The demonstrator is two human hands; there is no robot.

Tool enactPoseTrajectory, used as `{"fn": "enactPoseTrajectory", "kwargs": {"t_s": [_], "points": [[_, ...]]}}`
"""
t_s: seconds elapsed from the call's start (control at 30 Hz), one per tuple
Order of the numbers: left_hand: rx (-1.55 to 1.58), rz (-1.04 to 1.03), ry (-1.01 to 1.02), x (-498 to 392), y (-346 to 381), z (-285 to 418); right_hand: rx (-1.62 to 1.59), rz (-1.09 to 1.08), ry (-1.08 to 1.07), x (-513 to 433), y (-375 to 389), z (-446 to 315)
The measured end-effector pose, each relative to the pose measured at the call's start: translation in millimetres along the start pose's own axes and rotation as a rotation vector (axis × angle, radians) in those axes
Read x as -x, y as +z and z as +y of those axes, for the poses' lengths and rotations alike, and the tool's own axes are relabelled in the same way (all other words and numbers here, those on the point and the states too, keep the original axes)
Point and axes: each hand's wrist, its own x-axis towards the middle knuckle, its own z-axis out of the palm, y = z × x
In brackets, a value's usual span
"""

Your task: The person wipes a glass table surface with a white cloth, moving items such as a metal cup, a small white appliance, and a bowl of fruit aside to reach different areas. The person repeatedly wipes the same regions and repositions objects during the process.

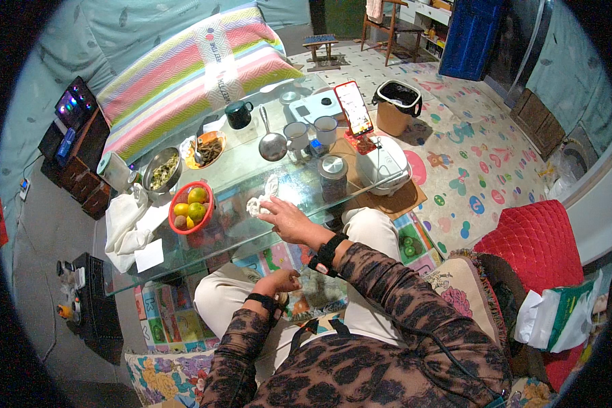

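On the glass table (234, 235) a crumpled white cloth (259, 200) lies under the fingertips of my right hand (287, 220). Whether those fingers grip the cloth or only touch it I cannot tell. My left hand (280, 282) rests over my lap, fingers loosely curled, and nothing shows in it. A red bowl (172, 217) of citrus and other fruit stands left of the cloth. Beyond the cloth a metal ladle or small pan (273, 147) lies on the table, and a lidded glass jar (332, 183) stands to its right.
Two mugs (296, 135), a dark green mug (238, 115), a phone (354, 108) on a stand and a white appliance (383, 166) are farther back. Left stand a metal bowl (176, 176) of food, an orange plate (223, 137) and white fabric (127, 224). A lined bin (391, 120) is on the floor.
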Motion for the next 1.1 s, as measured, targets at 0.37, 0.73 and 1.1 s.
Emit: {"fn": "enactPoseTrajectory", "kwargs": {"t_s": [0.37,0.73,1.1], "points": [[0.043,-0.020,0.015,-4.4,4.1,-1.7,0.013,0.012,-0.011,-0.4,4.8,2.6],[0.068,-0.032,0.006,-6.1,9.3,-7.4,0.022,0.009,-0.015,-0.1,5.0,3.0],[-0.018,-0.072,0.014,-11.0,12.7,-9.7,0.033,-0.040,0.010,-0.8,1.4,1.5]]}}
